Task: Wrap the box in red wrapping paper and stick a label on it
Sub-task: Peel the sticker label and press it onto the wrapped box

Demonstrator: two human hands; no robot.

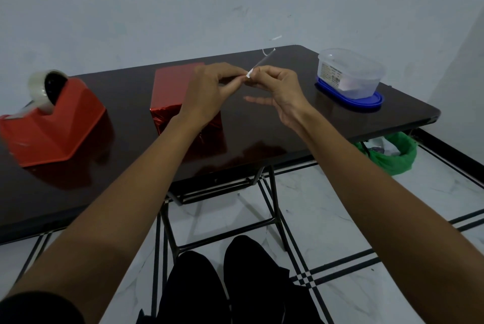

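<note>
A box wrapped in shiny red paper (170, 90) lies on the dark table (262, 124), partly hidden behind my left forearm. Both hands are raised above the table just right of the box. My left hand (212, 88) and my right hand (277, 88) meet fingertip to fingertip and pinch a small white label strip (259, 64). The strip sticks up and to the right from my fingers, seen nearly edge-on. My right hand's lower fingers are stretched out towards the left.
A red tape dispenser (52, 124) with a roll of clear tape stands at the table's left. A clear plastic tub (348, 74) on a blue lid sits at the right. A green bag (390, 153) lies on the tiled floor under the right edge.
</note>
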